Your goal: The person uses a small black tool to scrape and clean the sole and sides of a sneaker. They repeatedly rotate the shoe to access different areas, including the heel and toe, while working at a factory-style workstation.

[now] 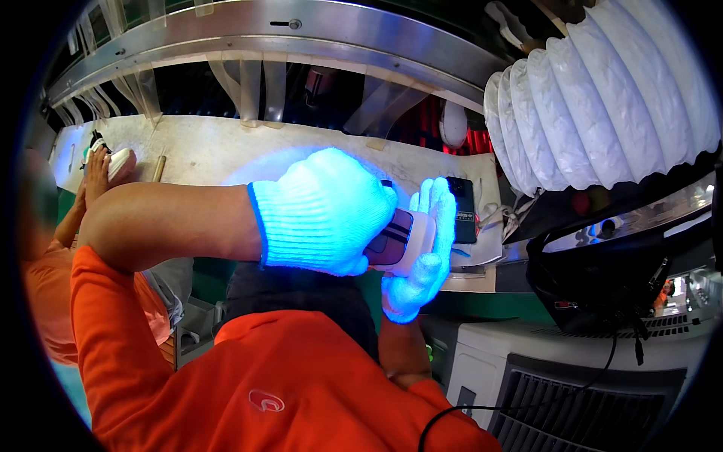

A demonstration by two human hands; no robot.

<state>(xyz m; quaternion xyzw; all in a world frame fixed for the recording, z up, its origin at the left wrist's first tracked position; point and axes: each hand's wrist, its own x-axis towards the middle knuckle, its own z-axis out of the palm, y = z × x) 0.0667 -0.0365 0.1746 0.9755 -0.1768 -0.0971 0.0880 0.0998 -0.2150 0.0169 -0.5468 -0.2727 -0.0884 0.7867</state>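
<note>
A dark purplish shoe point(392, 242) with black stripes and a pale thick sole point(422, 239) is between my two hands, under strong blue light. My left hand point(327, 211), in a white knit glove, is closed over the shoe's upper from the left, and its fingertips are partly hidden. In a matching glove, my right hand point(435, 245) supports the sole from the right. Its fingers stretch up along the sole and its thumb lies on the near side. A small dark piece shows just above my left fingers; I cannot make out what it is.
Behind my hands runs a pale worktable point(203, 154) below a metal rail point(248, 34) with clear hanging strips. A phone point(461, 207) lies right. A white ribbed duct point(595, 105) and black bag point(595, 279) stand further right. A co-worker's hand point(96, 173) touches another shoe point(120, 164) at left.
</note>
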